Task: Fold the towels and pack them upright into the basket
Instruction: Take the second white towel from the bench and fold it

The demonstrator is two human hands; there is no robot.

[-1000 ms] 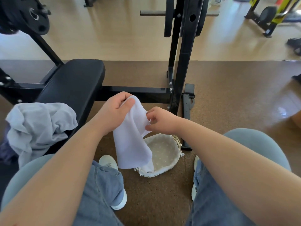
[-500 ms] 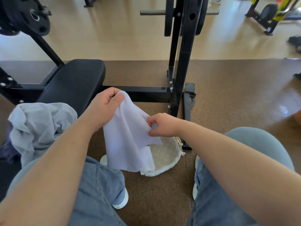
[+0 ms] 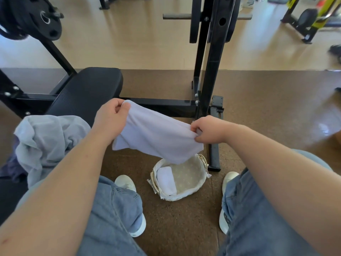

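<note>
Resting basket (image 3: 201, 183): round, woven, dotted fabric liner, on the floor between our shoes (image 3: 125, 182); folded towel (image 3: 166, 180) against its left wall.
Held towel (image 3: 156, 139): white, soft; long axis runs far-left to near-right above the basket, lower edge sagging.
Left hand (image 3: 110, 121): we pinch its far-left corner.
Right hand (image 3: 208, 129): we pinch its right end.
Grey pile (image 3: 48, 141): crumpled, left, on the bench (image 3: 88, 89).

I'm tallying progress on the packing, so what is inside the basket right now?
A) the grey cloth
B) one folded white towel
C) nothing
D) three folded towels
B: a single folded towel sits at the left side inside the basket, while the left hand and right hand hold the stretched towel above it.
</note>
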